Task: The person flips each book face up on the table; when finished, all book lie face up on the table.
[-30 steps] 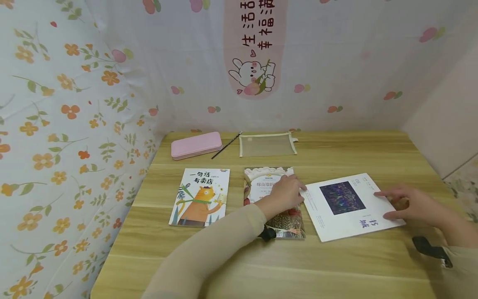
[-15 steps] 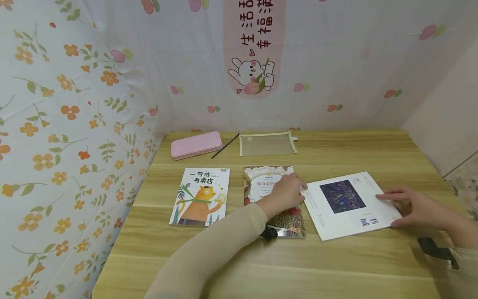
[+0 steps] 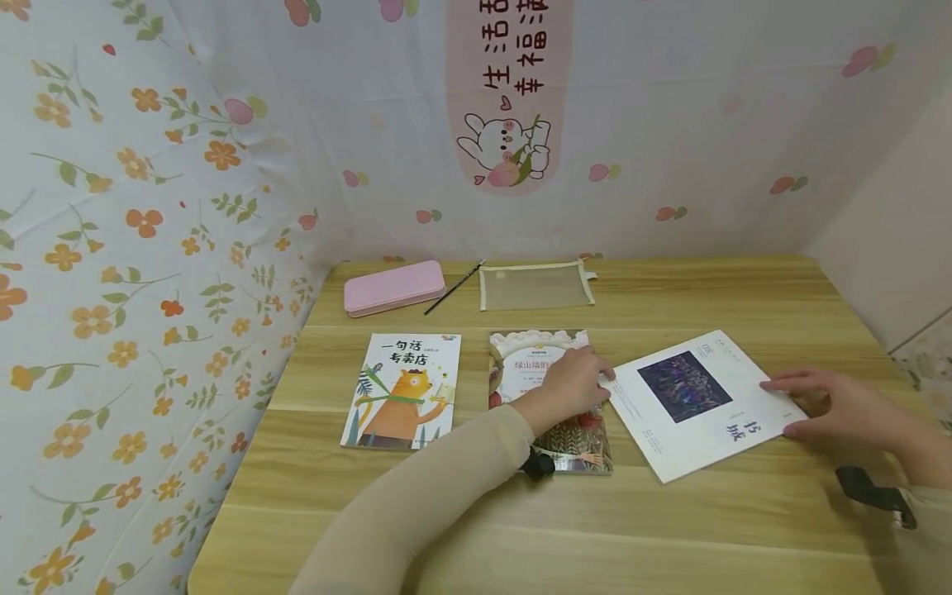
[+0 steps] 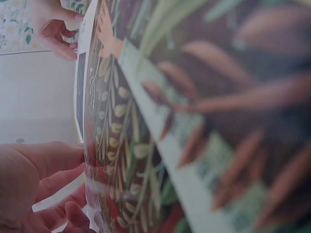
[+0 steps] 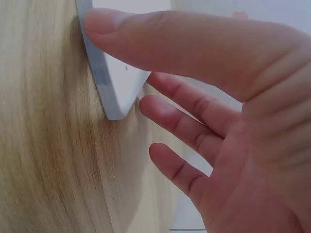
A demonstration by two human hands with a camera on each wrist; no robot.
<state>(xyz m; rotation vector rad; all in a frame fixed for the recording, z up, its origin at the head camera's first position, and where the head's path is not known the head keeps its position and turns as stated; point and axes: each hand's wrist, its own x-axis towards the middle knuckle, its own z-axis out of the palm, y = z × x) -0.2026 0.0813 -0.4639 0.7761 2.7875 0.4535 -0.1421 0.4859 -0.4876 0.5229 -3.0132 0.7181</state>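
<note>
A white book with a dark square picture lies turned at an angle on the right of the table. My right hand grips its right-hand corner, the thumb on one edge and the fingers by the other; the right wrist view shows the thumb against the book's edge. My left hand lies over the right side of a brown-patterned book, its fingertips at the white book's left corner. The hand and wrist hide part of the patterned cover, which fills much of the left wrist view.
A book with an orange cat lies on the left. Along the back are a pink pencil case, a dark pencil and a mesh zip pouch. Printed cloth hangs behind the wooden table.
The white book has turned counterclockwise, its near corner swinging right and its far corner left. My right hand has shifted slightly right with it. My left hand has stayed almost in place.
</note>
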